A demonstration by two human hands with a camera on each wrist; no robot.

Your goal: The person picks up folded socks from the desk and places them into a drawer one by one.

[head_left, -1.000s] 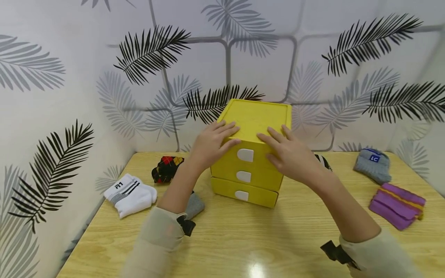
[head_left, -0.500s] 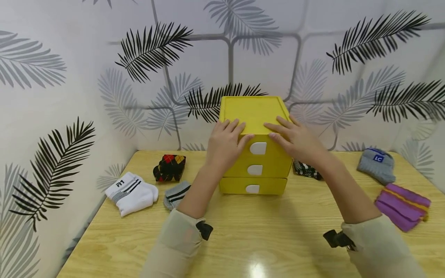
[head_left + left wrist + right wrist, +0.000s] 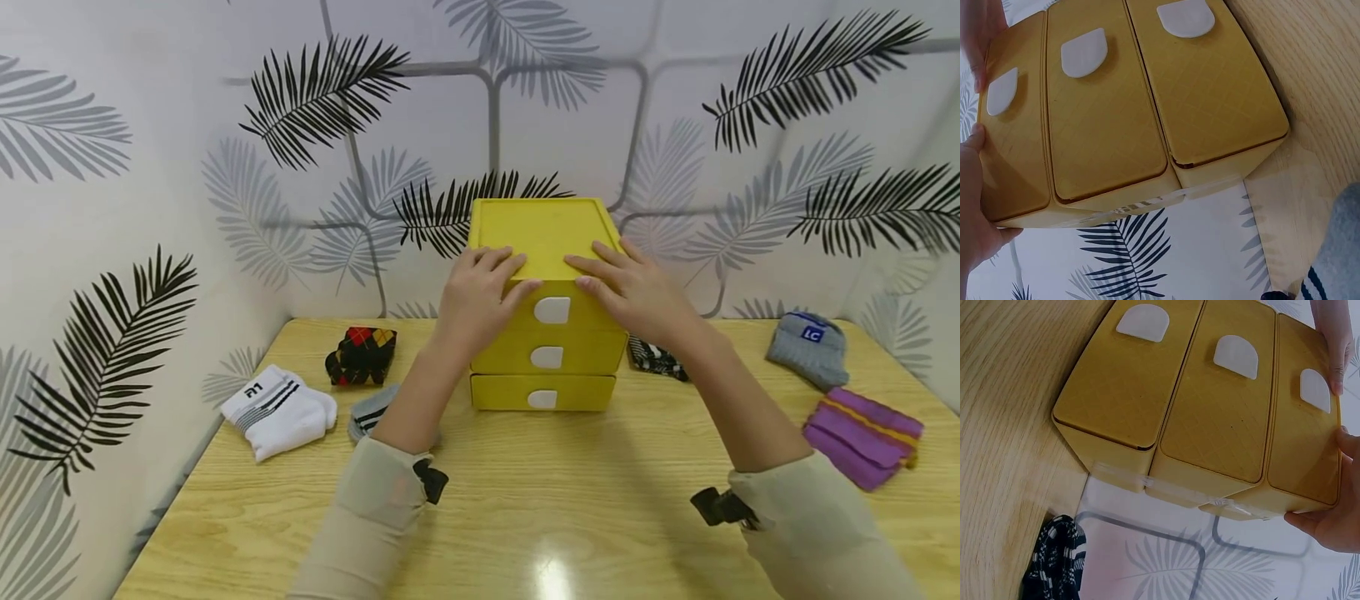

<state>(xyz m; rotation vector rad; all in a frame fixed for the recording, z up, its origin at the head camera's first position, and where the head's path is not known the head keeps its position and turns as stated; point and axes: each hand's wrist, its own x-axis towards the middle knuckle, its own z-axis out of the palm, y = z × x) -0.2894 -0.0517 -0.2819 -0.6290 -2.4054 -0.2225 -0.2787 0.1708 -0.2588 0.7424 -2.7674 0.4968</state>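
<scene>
In the head view a yellow box with three stacked drawers (image 3: pixel 545 237) stands on the table, white tabs on its front. My left hand (image 3: pixel 480 296) rests on its top front left corner, fingers spread over the lid and thumb along the front edge. On the opposite corner lies my right hand (image 3: pixel 637 292), fingers extended over the top. Both wrist views show the drawers closed, the bottom drawer (image 3: pixel 1210 87) sitting slightly apart from the upper two. Clear tape (image 3: pixel 1172 487) runs along the box's side.
White socks (image 3: pixel 281 412), argyle socks (image 3: pixel 362 358) and grey striped socks (image 3: pixel 367 412) lie to the left. On the right are black-and-white patterned socks (image 3: pixel 656 358), grey socks (image 3: pixel 806 354) and purple folded socks (image 3: pixel 862 437). A leaf-patterned wall (image 3: pixel 555 133) rises behind the table.
The box has turned from an angled stance to face me squarely and shifted slightly right and back, both hands moving with it. Over the last half second it barely moves.
</scene>
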